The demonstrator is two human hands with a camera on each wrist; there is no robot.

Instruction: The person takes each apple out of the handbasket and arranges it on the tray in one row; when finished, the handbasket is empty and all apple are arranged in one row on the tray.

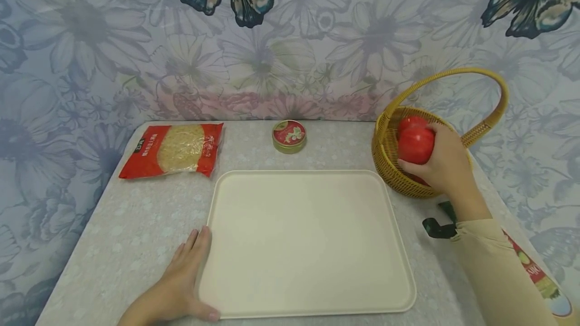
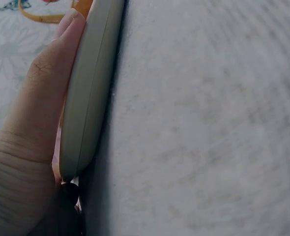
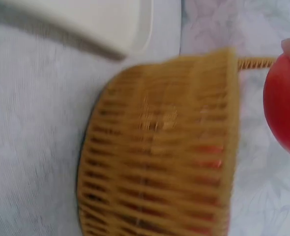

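Note:
My right hand (image 1: 446,160) grips a shiny red tomato (image 1: 415,145) over the mouth of a yellow wicker basket (image 1: 393,177). In the right wrist view the tomato (image 3: 287,105) shows above the basket's rim, with a fingertip on it. Another red tomato (image 1: 411,122) is behind it in the basket, and more red shows through the weave. At the front left corner of a cream rectangular tray (image 1: 308,245), my left hand (image 1: 181,275) rests with fingers straight along the left edge and thumb at the front edge. The left wrist view shows the thumb (image 2: 42,93) against the tray's side.
A red bag of pale noodles (image 1: 176,149) lies at the table's back left. A small round tin (image 1: 289,136) stands at the back middle. Right of the tray, a colourful printed package (image 1: 539,275) is partly covered by the right sleeve. The basket's tall handle (image 1: 453,72) arches over it.

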